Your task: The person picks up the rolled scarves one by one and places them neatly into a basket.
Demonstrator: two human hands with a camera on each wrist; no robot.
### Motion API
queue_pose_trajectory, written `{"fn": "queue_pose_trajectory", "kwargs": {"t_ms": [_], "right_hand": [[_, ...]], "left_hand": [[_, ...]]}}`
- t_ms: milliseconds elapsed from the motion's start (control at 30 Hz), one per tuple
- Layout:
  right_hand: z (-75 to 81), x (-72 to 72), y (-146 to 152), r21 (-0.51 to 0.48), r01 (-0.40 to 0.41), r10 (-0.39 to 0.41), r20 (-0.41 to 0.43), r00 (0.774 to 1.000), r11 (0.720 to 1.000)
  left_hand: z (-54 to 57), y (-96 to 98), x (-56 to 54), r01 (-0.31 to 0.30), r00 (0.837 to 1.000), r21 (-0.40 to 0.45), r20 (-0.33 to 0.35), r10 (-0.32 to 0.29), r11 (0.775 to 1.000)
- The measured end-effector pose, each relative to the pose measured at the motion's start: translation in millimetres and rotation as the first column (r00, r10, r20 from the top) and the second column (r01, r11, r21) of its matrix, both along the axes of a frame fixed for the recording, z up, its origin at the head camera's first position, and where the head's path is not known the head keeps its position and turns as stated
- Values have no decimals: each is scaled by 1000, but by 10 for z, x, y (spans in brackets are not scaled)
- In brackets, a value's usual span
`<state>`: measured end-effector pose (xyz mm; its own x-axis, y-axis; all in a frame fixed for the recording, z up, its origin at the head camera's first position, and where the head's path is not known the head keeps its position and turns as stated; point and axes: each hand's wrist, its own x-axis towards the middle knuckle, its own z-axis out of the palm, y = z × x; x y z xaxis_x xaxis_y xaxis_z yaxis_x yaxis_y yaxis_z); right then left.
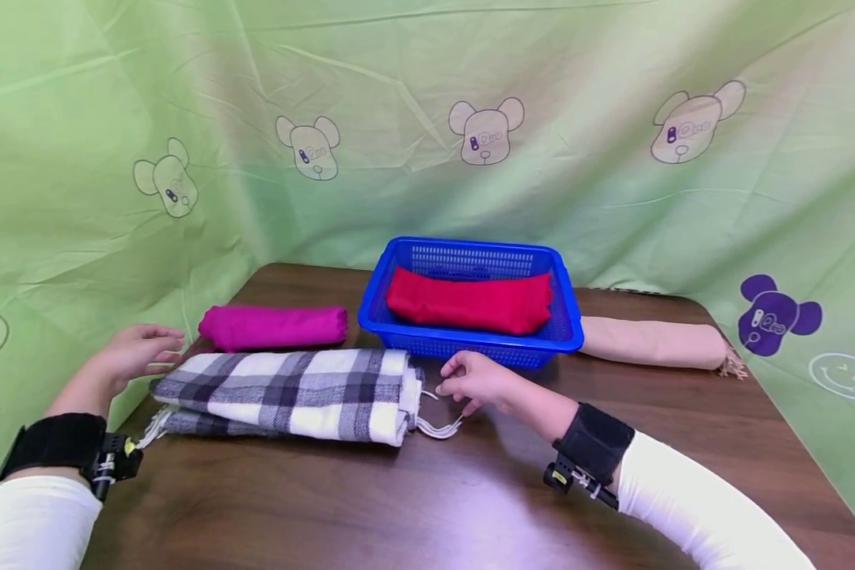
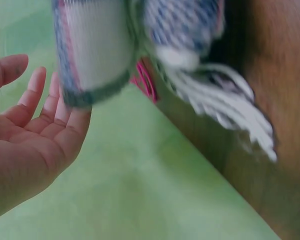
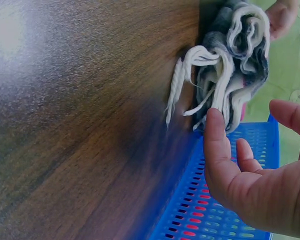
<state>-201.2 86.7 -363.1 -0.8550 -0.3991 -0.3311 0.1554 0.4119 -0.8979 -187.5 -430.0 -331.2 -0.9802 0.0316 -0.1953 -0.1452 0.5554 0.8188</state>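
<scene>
A folded black, grey and white plaid scarf (image 1: 285, 396) lies across the table in a loose roll, white fringe (image 1: 438, 427) spilling from its ends. At its left end is my left hand (image 1: 137, 355), fingers extended and apart; in the left wrist view the palm (image 2: 37, 145) faces up beside the cloth. My right hand (image 1: 483, 381) hovers by the right end, its fingers loosely bent with nothing in them. The right wrist view shows the scarf's layered end (image 3: 240, 55) just beyond the index fingertip, which overlaps the fringe there.
Behind the scarf stands a blue plastic basket (image 1: 470, 345) holding a rolled red cloth (image 1: 470, 302). A magenta roll (image 1: 274, 326) lies at the back left, a pale pink fringed roll (image 1: 651, 343) to the basket's right. Green printed sheeting (image 1: 399, 95) surrounds the brown wooden table (image 1: 313, 507).
</scene>
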Motion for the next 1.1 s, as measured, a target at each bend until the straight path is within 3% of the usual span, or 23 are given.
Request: {"fn": "queue_pose_trajectory", "kwargs": {"t_ms": [167,500,667,833,933,1100], "right_hand": [[-30,3,15,0,7,-7,5,1000,1000],[-81,19,71,-8,68,-68,0,998,998],[-118,5,83,-9,97,-97,22,995,995],[-150,9,64,-33,89,-86,88,992,995],[-156,29,31,-50,71,-65,126,990,996],[-175,35,-35,-70,65,-54,154,987,995]], "left_hand": [[2,-170,84,4,1000,-4,-4,-4,1000],[-74,-430,207,36,994,43,97,-40,998],[-144,-478,249,35,977,97,205,-55,995],[-279,-446,255,-14,948,213,312,-54,977],[-366,-414,236,-41,937,284,345,-62,958],[-440,-374,217,-60,934,324,352,-62,944]]}}
